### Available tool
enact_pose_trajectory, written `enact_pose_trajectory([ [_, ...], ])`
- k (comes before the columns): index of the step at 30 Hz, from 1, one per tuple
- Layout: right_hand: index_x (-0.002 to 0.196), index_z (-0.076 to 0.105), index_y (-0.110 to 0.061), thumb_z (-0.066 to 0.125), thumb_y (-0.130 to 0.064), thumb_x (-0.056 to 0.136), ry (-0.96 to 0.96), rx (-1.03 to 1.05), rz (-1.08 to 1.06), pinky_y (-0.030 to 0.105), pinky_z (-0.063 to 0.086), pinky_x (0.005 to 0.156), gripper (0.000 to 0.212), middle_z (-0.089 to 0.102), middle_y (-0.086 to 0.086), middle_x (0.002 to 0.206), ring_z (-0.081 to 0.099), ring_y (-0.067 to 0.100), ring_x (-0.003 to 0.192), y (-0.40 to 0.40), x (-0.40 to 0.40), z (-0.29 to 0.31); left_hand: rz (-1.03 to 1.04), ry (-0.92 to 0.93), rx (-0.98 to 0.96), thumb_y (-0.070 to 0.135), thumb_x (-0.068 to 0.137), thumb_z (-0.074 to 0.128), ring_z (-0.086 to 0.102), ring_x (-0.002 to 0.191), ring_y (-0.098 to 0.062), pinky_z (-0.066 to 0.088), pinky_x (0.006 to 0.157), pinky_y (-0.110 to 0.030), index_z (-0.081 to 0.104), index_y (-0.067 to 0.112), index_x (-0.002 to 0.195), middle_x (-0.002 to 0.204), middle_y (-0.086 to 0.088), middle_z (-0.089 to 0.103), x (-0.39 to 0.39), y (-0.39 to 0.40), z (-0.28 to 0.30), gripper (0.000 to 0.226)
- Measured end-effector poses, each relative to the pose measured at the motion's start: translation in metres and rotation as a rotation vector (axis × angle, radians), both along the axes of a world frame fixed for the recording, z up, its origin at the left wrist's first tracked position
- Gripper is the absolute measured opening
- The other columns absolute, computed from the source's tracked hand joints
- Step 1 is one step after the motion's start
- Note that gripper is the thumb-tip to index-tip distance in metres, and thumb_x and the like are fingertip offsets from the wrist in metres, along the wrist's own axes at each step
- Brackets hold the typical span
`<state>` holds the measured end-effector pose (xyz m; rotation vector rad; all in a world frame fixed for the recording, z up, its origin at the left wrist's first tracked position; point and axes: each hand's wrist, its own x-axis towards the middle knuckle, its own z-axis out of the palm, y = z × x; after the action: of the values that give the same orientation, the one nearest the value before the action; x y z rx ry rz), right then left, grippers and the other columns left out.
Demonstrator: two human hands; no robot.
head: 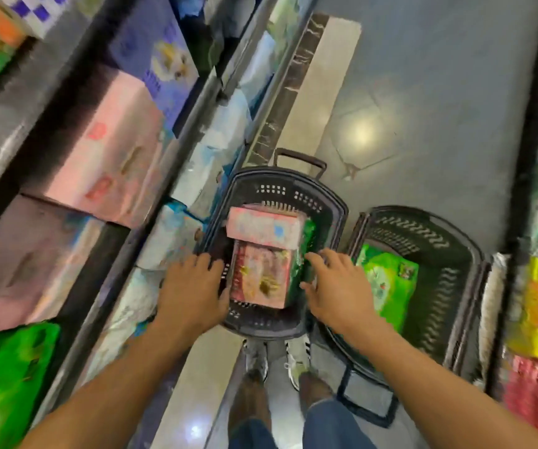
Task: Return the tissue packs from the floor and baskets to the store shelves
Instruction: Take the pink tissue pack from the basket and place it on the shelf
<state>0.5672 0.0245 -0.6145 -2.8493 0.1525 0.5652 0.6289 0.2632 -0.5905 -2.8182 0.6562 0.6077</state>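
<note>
A dark plastic basket [332, 202] stands on the floor in front of my feet. In it lie two pink tissue packs, one [264, 226] at the far end and one [259, 275] nearer me, with a green pack [306, 241] along their right side. My left hand [193, 288] hovers over the basket's left rim, fingers spread. To the right of the near pink pack is my right hand [338, 286], fingers apart and holding nothing. A second dark basket [449, 254] to the right holds a green tissue pack [387, 280].
Store shelves [196, 102] on the left carry pink, purple, green and white tissue packs. Another shelf [520, 196] with colourful packs lines the right edge. Grey floor [423, 92] runs down the aisle beyond the baskets. My shoes [277, 358] stand behind the left basket.
</note>
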Motion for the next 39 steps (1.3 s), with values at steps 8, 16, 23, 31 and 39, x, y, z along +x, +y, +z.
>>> enact_pose_trajectory([
  [8, 0.146, 0.033, -0.020, 0.054, -0.040, 0.099, 0.348, 0.219, -0.177, 0.043, 0.051, 0.087, 0.056, 0.044, 0.010, 0.138, 0.049, 0.034, 0.121, 0.042, 0.008, -0.201, -0.060, 0.191, 0.111, 0.050, 0.089, 0.054, 0.054, 0.115, -0.032, 0.042, 0.091, -0.045, 0.052, 0.018, 0.131, 0.122, -0.008, 0.059, 0.024, 0.006, -0.207, 0.053],
  [16, 0.154, 0.016, -0.013, 0.072, -0.033, 0.089, 0.431, 0.528, -0.744, 0.035, 0.041, 0.095, 0.087, 0.030, 0.017, 0.148, 0.046, 0.036, 0.127, 0.075, 0.005, -0.372, 0.329, 0.308, 0.058, 0.061, 0.085, 0.062, 0.052, 0.123, -0.039, 0.049, 0.089, -0.050, 0.040, 0.009, 0.141, 0.134, -0.018, 0.052, 0.031, 0.010, -0.369, 0.080],
  [23, 0.155, 0.019, -0.026, 0.090, -0.052, 0.063, 0.243, 0.715, -1.082, 0.045, 0.045, 0.105, 0.119, 0.050, 0.007, 0.145, 0.053, 0.028, 0.126, 0.083, 0.016, -0.448, 0.486, 0.411, -0.270, 0.060, 0.070, 0.081, 0.047, 0.135, -0.037, 0.042, 0.110, -0.048, -0.003, 0.022, 0.160, 0.156, -0.015, 0.037, 0.046, 0.025, -0.453, 0.129],
  [31, 0.145, 0.036, -0.033, 0.087, -0.055, 0.061, 0.195, 0.792, -1.095, 0.047, 0.052, 0.095, 0.101, 0.066, -0.007, 0.119, 0.064, 0.022, 0.108, 0.089, 0.010, -0.458, 0.992, 0.709, -0.601, 0.056, 0.038, 0.096, 0.069, 0.107, -0.009, 0.053, 0.101, -0.038, 0.058, 0.030, 0.132, 0.118, 0.012, 0.072, 0.042, 0.044, -0.488, 0.104],
  [39, 0.137, 0.040, -0.030, 0.080, -0.061, 0.068, 0.334, 0.655, -1.069, 0.048, 0.052, 0.093, 0.086, 0.062, -0.002, 0.123, 0.061, 0.027, 0.110, 0.076, 0.010, -0.409, 1.058, 0.747, -0.477, 0.053, 0.051, 0.094, 0.071, 0.096, -0.016, 0.055, 0.095, -0.039, 0.065, 0.035, 0.109, 0.103, 0.012, 0.075, 0.044, 0.031, -0.431, 0.068],
])
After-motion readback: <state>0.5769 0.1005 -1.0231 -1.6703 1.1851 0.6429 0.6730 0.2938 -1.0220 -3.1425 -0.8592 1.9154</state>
